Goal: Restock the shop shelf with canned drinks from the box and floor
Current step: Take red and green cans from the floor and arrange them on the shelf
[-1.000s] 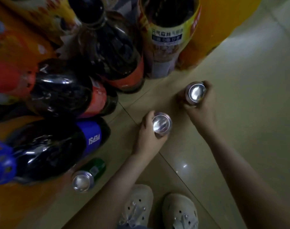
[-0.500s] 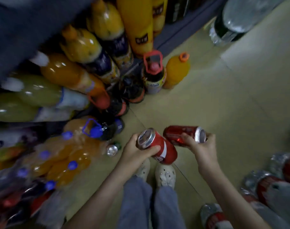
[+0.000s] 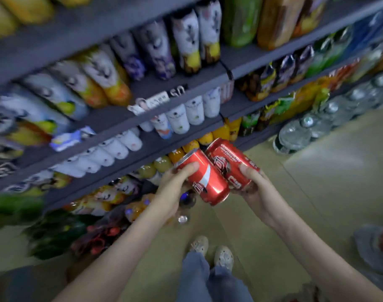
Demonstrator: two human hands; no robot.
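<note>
My left hand point(image 3: 174, 188) grips a red cola can point(image 3: 204, 178) that points up and to the left, toward the shelves. My right hand point(image 3: 255, 188) grips a second red can point(image 3: 228, 163), and the two cans touch side by side at chest height. In front of them rises the grey shop shelf point(image 3: 125, 118), its tiers packed with bottles. One more can point(image 3: 183, 219) stands on the floor under my left wrist, only its silver top showing.
White and yellow drink bottles point(image 3: 179, 120) line the shelf tiers. Large juice bottles point(image 3: 162, 164) and shrink-wrapped packs point(image 3: 99, 234) crowd the floor at the shelf base. Water bottle packs point(image 3: 306, 131) stand at the right. My feet point(image 3: 212, 251) are on tan floor tiles.
I have risen from a crouch at floor level. Both hands lifted the two cans off the floor up to the shelf front, and the view swung from the floor bottles to the shelves.
</note>
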